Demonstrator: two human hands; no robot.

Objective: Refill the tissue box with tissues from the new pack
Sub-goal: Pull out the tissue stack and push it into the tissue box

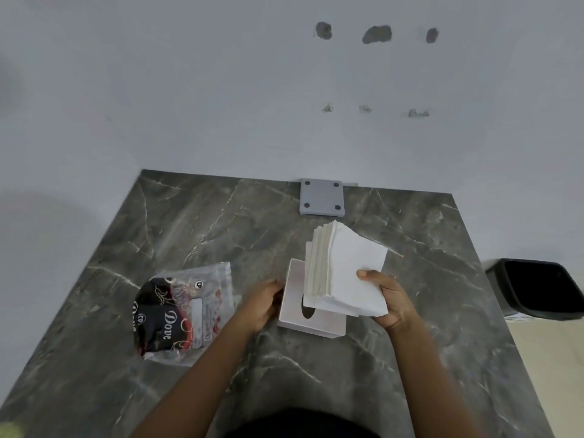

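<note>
A white square tissue box (295, 311) with an oval slot in its top stands on the dark marble table (221, 222). My left hand (264, 303) grips the box's left side. My right hand (390, 300) holds a thick stack of white tissues (346, 267) tilted over the box's right half, thumb on top. The plastic tissue pack (183, 311), black and red with "Dove" printed on it, lies flat to the left of the box and looks mostly emptied.
A small grey square plate with four dark dots (321, 197) lies at the table's far edge against the white wall. A black bin (537, 287) stands on the floor past the table's right edge.
</note>
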